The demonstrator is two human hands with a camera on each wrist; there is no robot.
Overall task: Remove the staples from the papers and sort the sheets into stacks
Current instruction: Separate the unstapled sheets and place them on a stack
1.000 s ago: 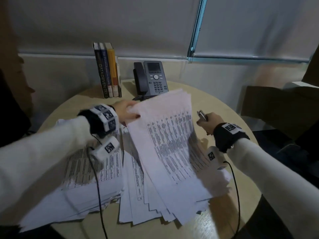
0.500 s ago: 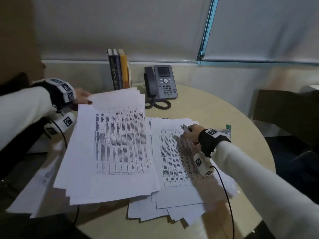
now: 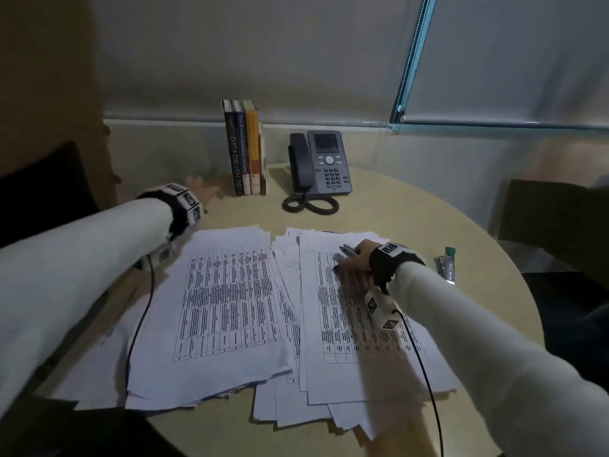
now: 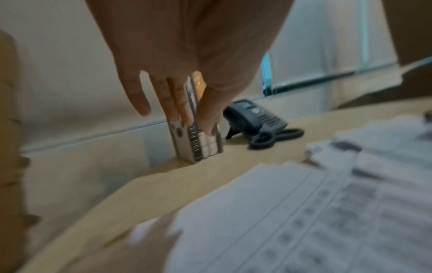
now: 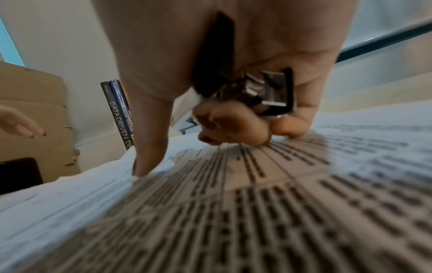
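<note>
The setting is an office. A round, light wood worktop (image 3: 412, 209) stands against a wall fitted with closed roller blinds (image 3: 263, 54) in a blue-green frame (image 3: 412, 61). At the rear of the worktop sits a dark desk phone (image 3: 324, 163) with screen, keypad and coiled cord. Just left of it stand three upright books (image 3: 245, 150); one spine reads "DATA-DRIVEN". Printed sheets (image 3: 227, 298) bearing ruled tables of text lie across the worktop in two overlapping piles. A staple remover (image 5: 261, 92) is present. A small tube with a green cap (image 3: 448, 263) lies near the right edge. Dark chairs (image 3: 553, 225) stand at both sides.
</note>
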